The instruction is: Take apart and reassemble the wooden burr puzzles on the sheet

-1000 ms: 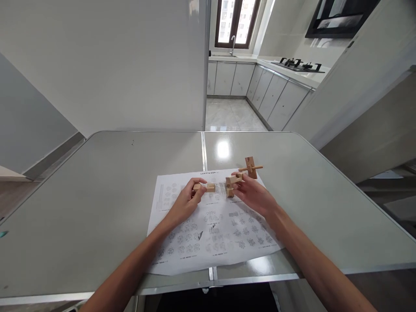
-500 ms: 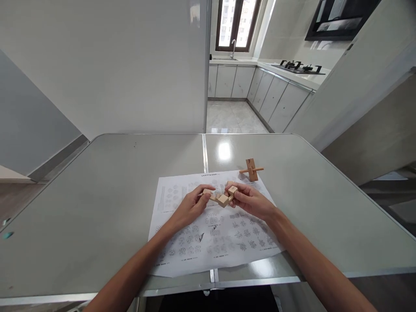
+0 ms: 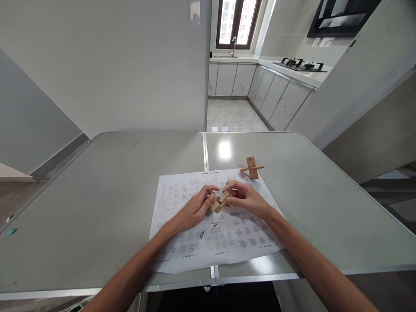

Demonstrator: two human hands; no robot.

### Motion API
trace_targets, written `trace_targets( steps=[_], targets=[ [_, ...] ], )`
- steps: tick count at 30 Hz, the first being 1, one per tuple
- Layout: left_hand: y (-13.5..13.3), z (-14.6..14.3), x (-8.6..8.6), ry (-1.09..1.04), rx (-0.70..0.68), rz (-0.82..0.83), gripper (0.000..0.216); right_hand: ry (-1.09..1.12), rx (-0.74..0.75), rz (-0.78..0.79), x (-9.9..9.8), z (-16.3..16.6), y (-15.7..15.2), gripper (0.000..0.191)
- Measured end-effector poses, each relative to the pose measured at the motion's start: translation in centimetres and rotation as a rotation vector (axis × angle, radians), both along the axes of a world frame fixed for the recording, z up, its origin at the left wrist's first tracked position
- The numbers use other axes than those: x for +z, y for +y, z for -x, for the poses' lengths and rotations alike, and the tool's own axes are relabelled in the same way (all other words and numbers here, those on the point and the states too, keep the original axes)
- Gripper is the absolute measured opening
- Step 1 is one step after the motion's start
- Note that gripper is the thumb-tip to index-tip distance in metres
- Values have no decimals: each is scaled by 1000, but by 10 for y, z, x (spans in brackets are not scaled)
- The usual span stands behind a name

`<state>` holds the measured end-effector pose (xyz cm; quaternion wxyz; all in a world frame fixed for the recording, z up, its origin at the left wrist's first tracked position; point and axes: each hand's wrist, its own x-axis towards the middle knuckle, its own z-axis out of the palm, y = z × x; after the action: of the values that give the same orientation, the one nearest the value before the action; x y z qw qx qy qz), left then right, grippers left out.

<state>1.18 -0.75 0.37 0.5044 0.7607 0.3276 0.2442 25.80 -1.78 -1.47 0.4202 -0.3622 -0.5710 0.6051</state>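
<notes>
Both hands meet over a printed paper sheet (image 3: pixel 208 234) on a grey table (image 3: pixel 97 195). My left hand (image 3: pixel 195 209) and my right hand (image 3: pixel 247 199) pinch a cluster of notched light wooden puzzle pieces (image 3: pixel 219 201) between their fingertips, held just above the sheet. Another small wooden piece (image 3: pixel 230 182) peeks out behind my right fingers. At the sheet's far right corner stands a darker wooden block with a thin dowel through it (image 3: pixel 251 167), apart from both hands.
The table has a metal seam (image 3: pixel 204 151) down its middle and a front edge close to me. A small teal object (image 3: pixel 11 232) lies at the far left. Beyond the table are a white wall and a kitchen with counter and stove (image 3: pixel 300 66).
The hands came together from apart: the separate wooden pieces each held a second ago are now joined into one cluster between the fingers, drawn slightly toward me.
</notes>
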Motion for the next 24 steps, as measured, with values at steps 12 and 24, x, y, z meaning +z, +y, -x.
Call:
trace_targets(
  steps=[12,24],
  targets=[
    [-5,0,-1,119,-38,-110,43,-115,2,-101,3,7,-8,27],
    [-8,-2,-1,49,5,-130,39,-123,-4,-201,10,11,-11,27]
  ],
)
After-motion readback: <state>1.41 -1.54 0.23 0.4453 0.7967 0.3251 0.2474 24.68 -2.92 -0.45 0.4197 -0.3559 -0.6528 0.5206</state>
